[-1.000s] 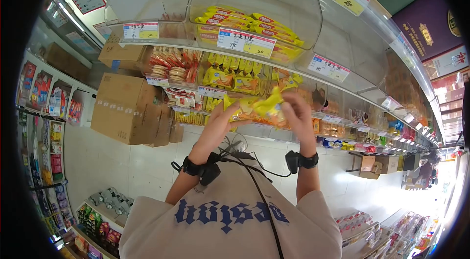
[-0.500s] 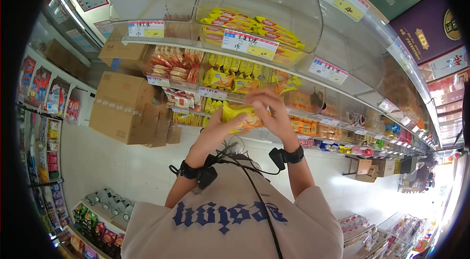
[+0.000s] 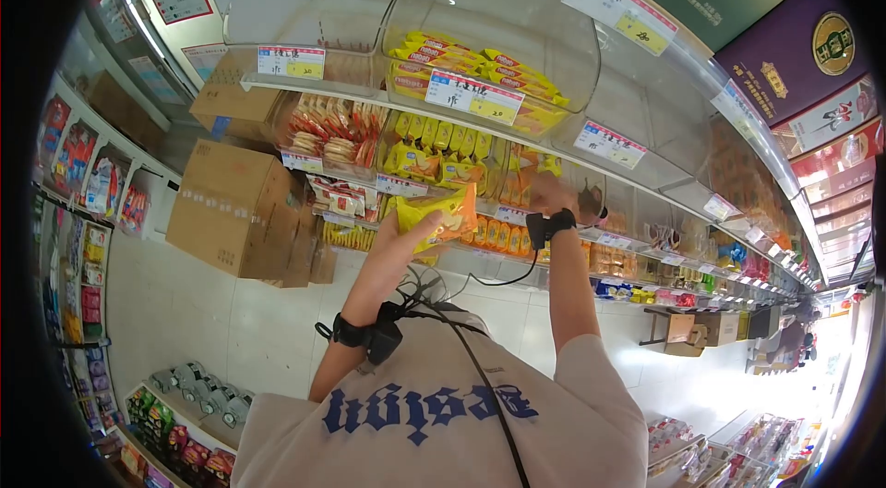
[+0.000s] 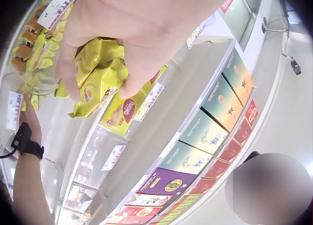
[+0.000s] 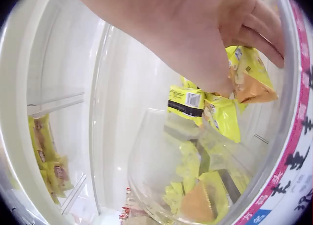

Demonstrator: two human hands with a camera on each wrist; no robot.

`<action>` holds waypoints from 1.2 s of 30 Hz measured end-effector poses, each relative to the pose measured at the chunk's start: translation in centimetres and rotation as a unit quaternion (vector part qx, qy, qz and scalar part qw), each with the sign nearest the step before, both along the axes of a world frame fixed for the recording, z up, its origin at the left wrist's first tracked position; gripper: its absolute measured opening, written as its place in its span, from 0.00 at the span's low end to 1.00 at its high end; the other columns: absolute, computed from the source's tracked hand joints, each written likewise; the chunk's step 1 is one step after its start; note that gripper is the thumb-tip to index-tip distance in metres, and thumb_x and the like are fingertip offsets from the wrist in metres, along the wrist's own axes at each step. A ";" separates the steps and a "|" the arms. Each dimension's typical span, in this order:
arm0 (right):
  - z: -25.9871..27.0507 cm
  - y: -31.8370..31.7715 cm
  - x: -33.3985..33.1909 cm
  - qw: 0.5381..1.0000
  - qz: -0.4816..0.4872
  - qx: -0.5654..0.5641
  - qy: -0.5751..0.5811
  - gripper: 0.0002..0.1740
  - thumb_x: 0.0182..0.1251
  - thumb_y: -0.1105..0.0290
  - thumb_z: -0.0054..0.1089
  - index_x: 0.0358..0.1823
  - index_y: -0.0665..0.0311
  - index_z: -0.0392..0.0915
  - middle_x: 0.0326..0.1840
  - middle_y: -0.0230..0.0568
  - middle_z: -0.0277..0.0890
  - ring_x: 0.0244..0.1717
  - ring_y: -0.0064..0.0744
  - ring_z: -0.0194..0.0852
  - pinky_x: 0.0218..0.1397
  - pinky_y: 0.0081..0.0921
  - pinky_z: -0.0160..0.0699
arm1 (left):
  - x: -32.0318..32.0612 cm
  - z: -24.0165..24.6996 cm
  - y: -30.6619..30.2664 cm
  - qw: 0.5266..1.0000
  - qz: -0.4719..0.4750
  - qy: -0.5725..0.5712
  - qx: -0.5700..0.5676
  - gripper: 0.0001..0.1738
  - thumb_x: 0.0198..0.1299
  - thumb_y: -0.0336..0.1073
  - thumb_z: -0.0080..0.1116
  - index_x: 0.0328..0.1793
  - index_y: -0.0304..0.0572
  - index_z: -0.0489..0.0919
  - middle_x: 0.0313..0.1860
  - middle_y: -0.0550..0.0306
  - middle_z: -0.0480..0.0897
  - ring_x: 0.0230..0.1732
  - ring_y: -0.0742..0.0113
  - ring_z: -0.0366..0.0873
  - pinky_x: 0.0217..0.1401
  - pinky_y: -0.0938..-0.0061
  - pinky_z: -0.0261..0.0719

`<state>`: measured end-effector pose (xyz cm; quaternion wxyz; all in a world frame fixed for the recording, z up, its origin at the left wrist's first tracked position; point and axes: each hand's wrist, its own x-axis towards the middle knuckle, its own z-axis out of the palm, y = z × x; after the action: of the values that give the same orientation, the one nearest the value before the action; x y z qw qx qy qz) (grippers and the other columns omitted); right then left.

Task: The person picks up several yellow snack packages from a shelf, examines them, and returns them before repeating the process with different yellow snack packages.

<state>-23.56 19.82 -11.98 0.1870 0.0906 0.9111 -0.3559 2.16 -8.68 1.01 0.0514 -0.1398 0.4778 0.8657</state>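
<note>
My left hand (image 3: 395, 237) holds yellow snack packets (image 3: 438, 213) in front of the shelves. In the left wrist view, at least two of these crinkled packets (image 4: 95, 93) sit between the thumb and fingers. Further right, my right hand (image 3: 554, 194) reaches into a clear bin on the middle shelf. The right wrist view shows its thumb and fingers around a yellow and orange snack packet (image 5: 252, 80). Right below that hand is another yellow packet (image 5: 185, 101) with a barcode. More packets (image 5: 205, 200) lie lower down, seen through the clear bin wall.
Above the hands, a clear bin of yellow wafer packs (image 3: 443, 59) has a price tag (image 3: 475, 97) on its front. Red and white snack packs (image 3: 332, 128) fill the bin at left. Cardboard boxes (image 3: 226, 211) stand on the floor there. A thin black cable (image 3: 503, 283) hangs from the right wrist.
My right hand has gone from the packets at my left hand over to the bin at right. The left hand keeps its packets, now angled differently.
</note>
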 end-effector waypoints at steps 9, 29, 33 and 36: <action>-3.0 0.3 -2.4 0.983 -0.033 0.105 0.149 0.25 0.60 0.55 0.64 0.37 0.77 0.83 0.40 0.69 0.84 0.44 0.66 0.85 0.41 0.49 0.81 | 0.2 -0.9 -0.7 1.000 0.019 0.016 -0.009 0.28 0.71 0.41 0.65 0.71 0.38 0.71 0.63 0.55 0.80 0.60 0.67 0.81 0.51 0.65 0.90; 15.0 -4.8 12.9 0.814 0.276 -0.478 0.182 0.18 0.69 0.78 0.66 0.60 0.66 0.79 0.57 0.43 0.82 0.59 0.31 0.79 0.62 0.28 0.78 | -1.3 -1.2 1.0 0.999 -0.039 0.003 0.032 0.26 0.76 0.38 0.56 0.75 0.40 0.64 0.69 0.55 0.74 0.66 0.64 0.78 0.60 0.61 0.89; 15.1 -6.6 14.7 0.818 0.305 -0.459 0.166 0.18 0.68 0.79 0.67 0.59 0.67 0.80 0.63 0.43 0.79 0.66 0.34 0.74 0.69 0.30 0.72 | -1.4 -4.2 1.3 0.997 -0.043 0.004 0.065 0.24 0.79 0.39 0.51 0.75 0.40 0.62 0.69 0.52 0.74 0.66 0.59 0.79 0.61 0.61 0.89; 14.5 -7.6 15.3 0.844 0.276 -0.411 0.207 0.17 0.67 0.78 0.68 0.57 0.67 0.81 0.65 0.44 0.77 0.66 0.36 0.74 0.69 0.33 0.72 | -1.3 -4.4 1.4 0.996 -0.024 0.023 0.085 0.24 0.80 0.39 0.47 0.76 0.41 0.60 0.69 0.51 0.74 0.66 0.57 0.79 0.60 0.60 0.89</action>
<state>-8.27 12.26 2.48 0.1048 -0.3250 0.6862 -0.6422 0.89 -7.28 -3.36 0.0732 -0.1037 0.4072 0.9045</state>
